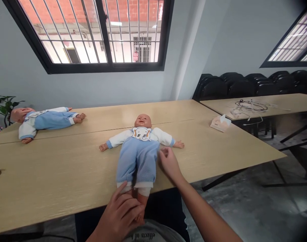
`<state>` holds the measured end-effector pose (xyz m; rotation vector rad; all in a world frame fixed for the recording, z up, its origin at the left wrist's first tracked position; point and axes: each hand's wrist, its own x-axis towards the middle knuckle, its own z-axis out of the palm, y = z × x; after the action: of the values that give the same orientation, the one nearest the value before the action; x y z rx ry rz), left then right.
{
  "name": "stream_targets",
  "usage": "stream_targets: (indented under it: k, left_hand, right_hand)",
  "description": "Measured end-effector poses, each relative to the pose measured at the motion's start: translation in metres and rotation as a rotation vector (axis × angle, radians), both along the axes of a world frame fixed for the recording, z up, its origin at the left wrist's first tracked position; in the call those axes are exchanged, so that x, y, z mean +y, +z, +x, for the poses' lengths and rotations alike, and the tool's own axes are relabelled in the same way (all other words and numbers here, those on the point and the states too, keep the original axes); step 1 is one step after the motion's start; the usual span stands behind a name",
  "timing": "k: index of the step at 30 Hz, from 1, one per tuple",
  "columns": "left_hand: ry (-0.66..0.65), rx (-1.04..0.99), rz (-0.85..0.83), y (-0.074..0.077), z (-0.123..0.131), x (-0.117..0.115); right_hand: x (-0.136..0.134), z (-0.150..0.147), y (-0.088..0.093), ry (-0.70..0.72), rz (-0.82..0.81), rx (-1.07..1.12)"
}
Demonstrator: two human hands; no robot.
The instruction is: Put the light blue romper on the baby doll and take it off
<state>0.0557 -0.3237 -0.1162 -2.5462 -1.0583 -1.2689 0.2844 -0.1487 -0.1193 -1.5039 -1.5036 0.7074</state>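
A baby doll (142, 148) in blue trousers and a white top with an animal-face bib lies face up on the wooden table (67, 168), arms spread and feet toward me. My left hand (119, 211) rests over the doll's lower leg and foot, its fingers apart and the index finger on the white cuff. Beside the blue cloth at the doll's hip, on the right, my right hand (168, 163) has its fingers curled together. Whether cloth is pinched between those fingertips is too small to tell.
A second doll (51, 120) lies at the back left near a plant (3, 109). A tissue box (220, 123) stands on the right. Cables (249, 107) lie on another table, with stacked black chairs (244, 85) behind.
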Motion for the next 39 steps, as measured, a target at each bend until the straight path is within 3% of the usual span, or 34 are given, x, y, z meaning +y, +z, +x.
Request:
stream_targets:
  k: [4,6,8,12,15,20,25,28,30,32,35,39]
  left_hand:
    - [0.038,0.031,-0.013,-0.005,0.017,0.004]
    - [0.052,0.026,-0.016,-0.01,0.022,0.008]
    - [0.06,0.015,-0.01,-0.016,0.023,0.012]
    - [0.058,-0.017,0.002,-0.027,0.022,0.018]
    - [0.082,-0.043,-0.012,-0.032,0.021,0.02]
    - [0.124,-0.049,-0.024,-0.033,0.026,0.021]
    - [0.104,-0.129,-0.022,-0.029,0.012,0.015]
    - [0.349,-0.222,-0.122,-0.028,-0.01,0.012]
    - [0.495,-0.177,-0.23,-0.027,-0.023,0.014]
    - [0.52,-0.098,-0.309,-0.026,-0.031,0.017]
    - [0.52,-0.042,-0.301,-0.027,-0.031,0.021]
    - [0.535,0.007,-0.276,-0.028,-0.026,0.024]
  right_hand:
    - [-0.076,-0.005,-0.008,0.22,0.251,-0.043]
    - [-0.098,-0.004,-0.011,0.285,0.356,-0.129]
    - [-0.105,0.0,-0.014,0.282,0.449,-0.247]
    - [-0.093,0.008,-0.015,0.215,0.71,-0.505]
    - [-0.09,0.009,-0.016,0.25,0.836,-0.579]
    - [-0.105,0.002,-0.026,0.368,0.747,-0.464]
    - [-0.116,0.003,-0.03,0.294,0.601,-0.337]
    - [-0.119,0.003,-0.014,0.29,0.583,-0.265]
    - [-0.122,-0.002,0.004,0.345,0.577,-0.254]
    - [-0.127,-0.013,0.022,0.481,0.559,-0.294]
    - [-0.134,-0.035,0.039,0.705,0.554,-0.495]
    - [-0.138,-0.056,0.034,0.699,0.669,-0.776]
